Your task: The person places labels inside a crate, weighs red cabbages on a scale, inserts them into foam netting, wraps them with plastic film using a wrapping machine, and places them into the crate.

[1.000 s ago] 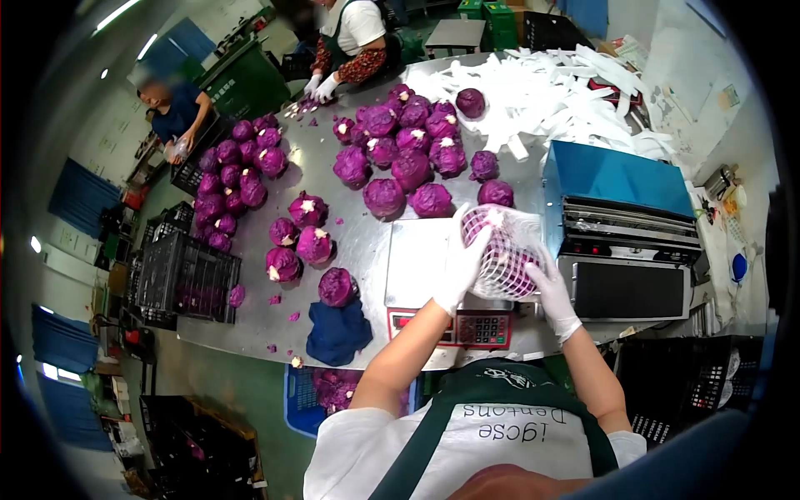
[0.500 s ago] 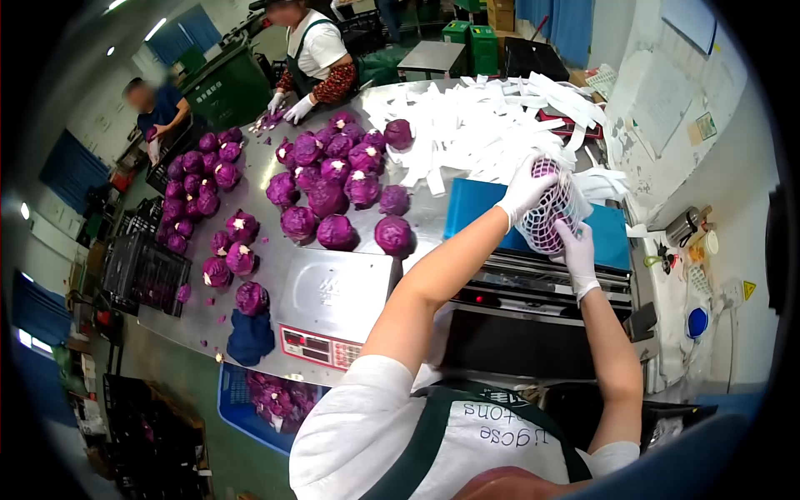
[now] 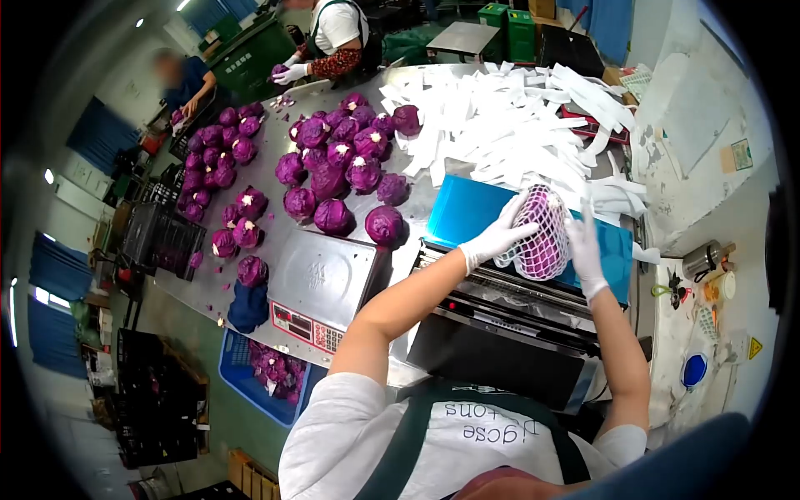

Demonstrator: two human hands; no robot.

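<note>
A purple cabbage in a white mesh foam sleeve rests on a shiny blue surface at the wrapping machine. My left hand, in a white glove, grips its left side, with the thumb across the mesh. On the other side, my gloved right hand has its fingers stretched out beside the sleeve; its fingertips are slightly blurred, and I cannot tell whether it touches. Directly below them is the machine's dark front.
White foam sleeves lie piled behind the machine. Loose purple cabbages cover the table's middle and left. A scale stands left of my arm, above a blue crate of leaves. A co-worker handles a cabbage across the table.
The sleeved cabbage has come down onto the blue surface, nearer me. My right hand has shifted from its lower end to its right side, fingers straightened. The view has turned slightly.
</note>
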